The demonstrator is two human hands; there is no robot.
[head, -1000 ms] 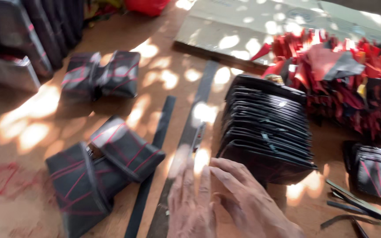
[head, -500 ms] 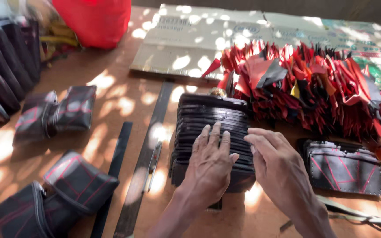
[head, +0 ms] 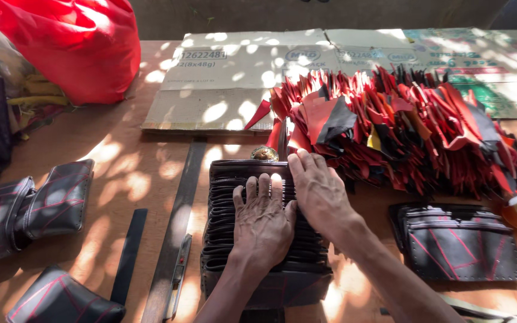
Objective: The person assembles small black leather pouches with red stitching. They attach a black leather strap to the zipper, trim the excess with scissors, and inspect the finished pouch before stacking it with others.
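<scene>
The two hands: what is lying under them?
Both the left hand and right hand rest flat on a row of black leather pieces. The pieces beneath the palms are covered.

A sun-dappled wooden tabletop (head: 133,173) is carrying a row of black leather pieces (head: 258,239) at its near middle, flattened cardboard (head: 234,78) along the far edge, a red bag (head: 73,42) at the far left corner, and a metal ruler (head: 175,227) left of middle.

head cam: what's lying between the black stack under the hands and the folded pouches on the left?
In the head view, a long dark strip and a shorter black strip lie on the table between the stack and the pouches.
</scene>
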